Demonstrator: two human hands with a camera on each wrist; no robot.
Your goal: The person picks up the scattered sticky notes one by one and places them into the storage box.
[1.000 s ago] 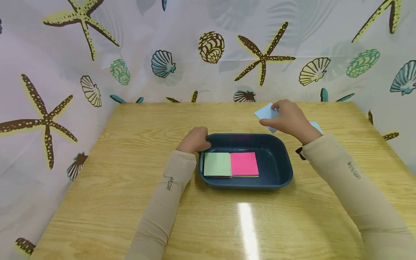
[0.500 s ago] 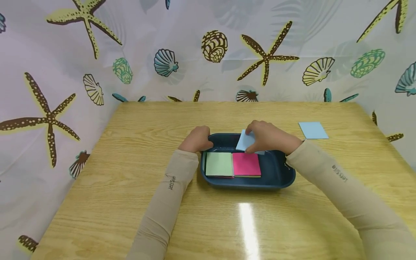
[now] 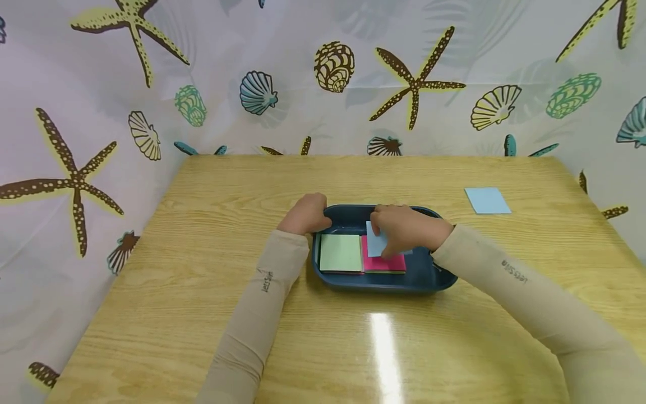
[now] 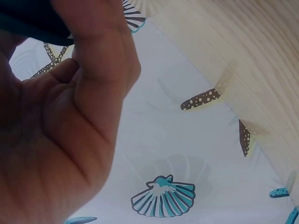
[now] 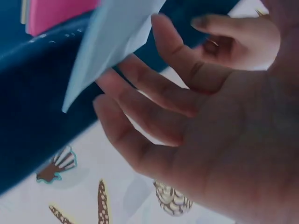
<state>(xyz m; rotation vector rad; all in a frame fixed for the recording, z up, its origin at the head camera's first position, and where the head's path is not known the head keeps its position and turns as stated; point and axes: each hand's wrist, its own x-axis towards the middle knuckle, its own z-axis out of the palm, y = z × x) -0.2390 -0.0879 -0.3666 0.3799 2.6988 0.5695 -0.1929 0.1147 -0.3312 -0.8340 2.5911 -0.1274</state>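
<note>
My left hand (image 3: 305, 215) grips the upper left rim of a dark blue plastic bin (image 3: 383, 285); in the left wrist view its fingers curl up around the bin's edge (image 4: 35, 29). Over the bin my right hand (image 3: 410, 225) pinches a light-blue sticky note pad (image 3: 374, 242) between thumb and fingers. That pad overlaps a pink sticky note pad (image 3: 378, 264) lying in the bin. To the left of the pink one lies a pale green sticky note pad (image 3: 341, 252). The right wrist view shows the held blue pad (image 5: 110, 42) tilted, its lower corner pointing down.
Another light-blue sticky note pad (image 3: 488, 201) lies on the wooden table (image 3: 212, 224) behind and right of the bin. Behind the table hangs a white cloth (image 3: 292, 118) printed with starfish and shells.
My right hand has carried the blue pad from behind the bin, leftward and toward me, to over the pink pad. My left hand has stayed on the rim.
</note>
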